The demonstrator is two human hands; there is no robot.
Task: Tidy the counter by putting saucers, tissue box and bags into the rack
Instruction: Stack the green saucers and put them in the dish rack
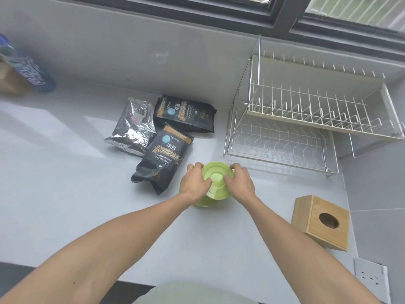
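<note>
A stack of green saucers (215, 175) stands on the white counter, in front of the rack. My left hand (194, 183) grips the stack's left rim and my right hand (238, 182) grips its right rim. Two black coffee bags (163, 159) (186, 113) and a silver foil bag (132, 128) lie to the left of the saucers. A wooden tissue box (320, 222) with an oval hole sits to the right, near the side wall. The two-tier wire dish rack (306, 119) stands at the back right, with nothing on either tier.
A blue patterned bottle (28, 66) and a brown box (8, 82) stand at the far left against the back wall. A wall socket (370, 274) is low on the right wall. A dark window frame (285, 16) runs above the counter.
</note>
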